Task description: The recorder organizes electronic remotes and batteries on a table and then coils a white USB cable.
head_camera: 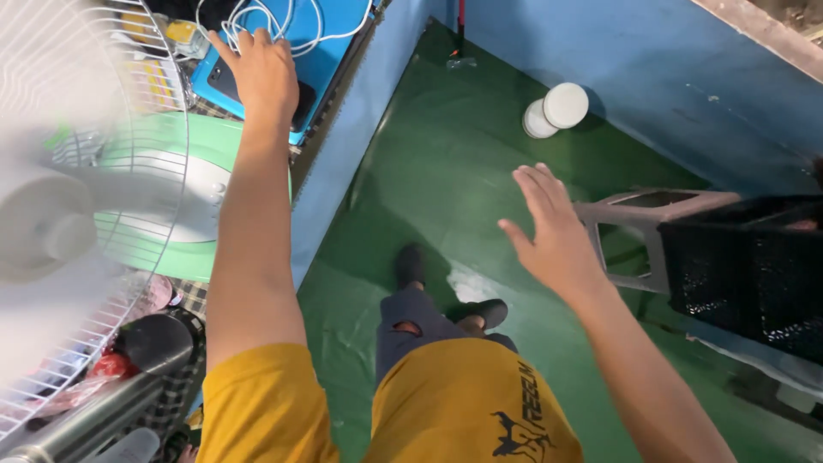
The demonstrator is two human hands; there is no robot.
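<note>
My left hand [261, 73] reaches up to the top left and lies palm-down on a dark phone [225, 84] that rests on a blue box [330, 43]. White cables [257, 15] are coiled on the box just beyond my fingers. Whether the fingers grip the phone is hard to tell; they lie flat over it. My right hand [553, 231] hangs in the air over the green floor [446, 154], fingers apart and holding nothing. It is just left of a grey plastic stool [639, 214].
A white fan with a wire guard [94, 214] and green base fills the left. A steel flask [120, 394] stands at the bottom left. A white lidded jar [557, 110] sits by the blue wall. A black mesh crate [754, 266] is at right.
</note>
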